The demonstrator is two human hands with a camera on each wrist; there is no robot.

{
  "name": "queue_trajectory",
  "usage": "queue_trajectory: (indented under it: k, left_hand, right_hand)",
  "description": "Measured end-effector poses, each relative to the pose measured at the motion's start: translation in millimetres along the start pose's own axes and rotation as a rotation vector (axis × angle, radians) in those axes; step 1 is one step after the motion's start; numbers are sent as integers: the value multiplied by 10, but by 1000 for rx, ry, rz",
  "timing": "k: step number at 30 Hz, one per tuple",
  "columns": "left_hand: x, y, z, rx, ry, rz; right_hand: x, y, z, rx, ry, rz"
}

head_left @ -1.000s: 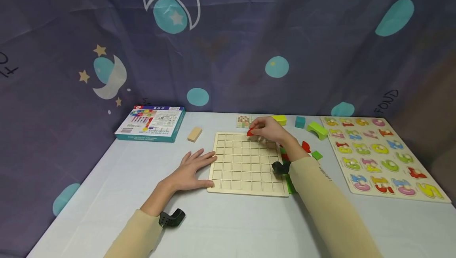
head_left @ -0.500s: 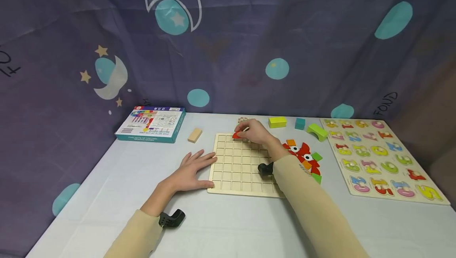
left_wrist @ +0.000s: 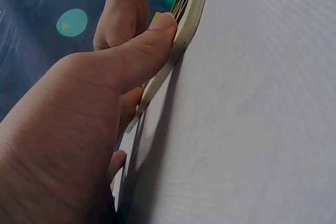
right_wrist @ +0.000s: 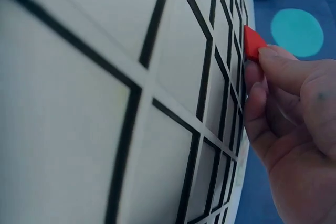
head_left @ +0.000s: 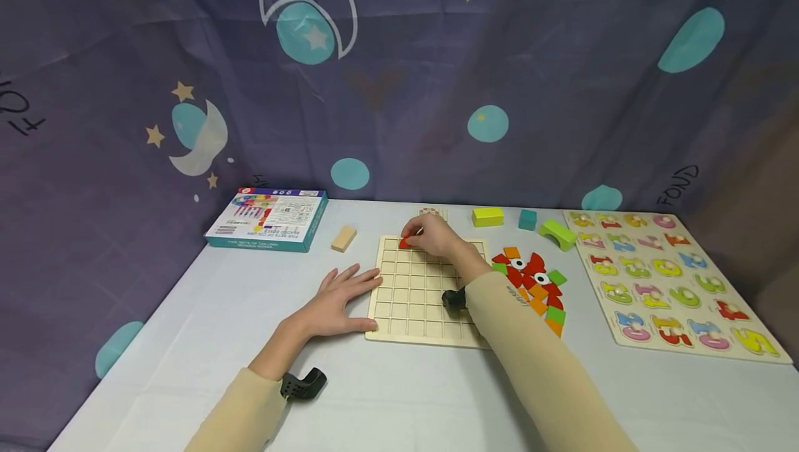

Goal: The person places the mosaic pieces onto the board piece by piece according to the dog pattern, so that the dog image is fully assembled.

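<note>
A pale wooden board point(head_left: 417, 292) with a grid of square recesses lies on the table. My right hand point(head_left: 433, 236) pinches a small red tile point(head_left: 404, 242) between thumb and fingers at the board's far edge, over the top row left of centre. In the right wrist view the red tile point(right_wrist: 253, 43) shows a slanted side, close to the grid surface. My left hand point(head_left: 333, 304) lies with spread fingers against the board's left edge. Seen from the left wrist, the thumb point(left_wrist: 144, 51) rests on the board's rim point(left_wrist: 184, 38). The forearm covers part of the board's right side.
Several red, orange and green tiles point(head_left: 537, 285), some with eye prints, lie right of the board. A patterned card point(head_left: 433, 212), yellow block point(head_left: 487, 217), teal block point(head_left: 527, 220) and green arch point(head_left: 558, 235) stand behind. Number puzzle point(head_left: 668, 285) right; box point(head_left: 268, 220) and wooden block point(head_left: 344, 238) left.
My right hand has moved left along the board's far edge with the red tile, then slightly nearer the board's upper left. The left hand has stayed in place.
</note>
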State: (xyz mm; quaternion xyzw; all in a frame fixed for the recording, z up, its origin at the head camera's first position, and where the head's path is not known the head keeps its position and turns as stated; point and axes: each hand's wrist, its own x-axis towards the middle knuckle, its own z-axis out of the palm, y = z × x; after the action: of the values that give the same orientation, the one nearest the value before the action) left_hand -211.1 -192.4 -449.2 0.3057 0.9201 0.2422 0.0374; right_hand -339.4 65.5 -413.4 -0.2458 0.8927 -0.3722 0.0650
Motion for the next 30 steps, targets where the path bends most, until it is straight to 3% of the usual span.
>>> queue_trajectory:
  k: [14, 30]
  left_hand:
    - [15, 26, -7, -4, 2, 3]
    - [-14, 17, -6, -5, -1, -1]
  right_hand:
    - [-5, -44, -19, -149, -62, -14]
    - [11, -50, 15, -188, -85, 30]
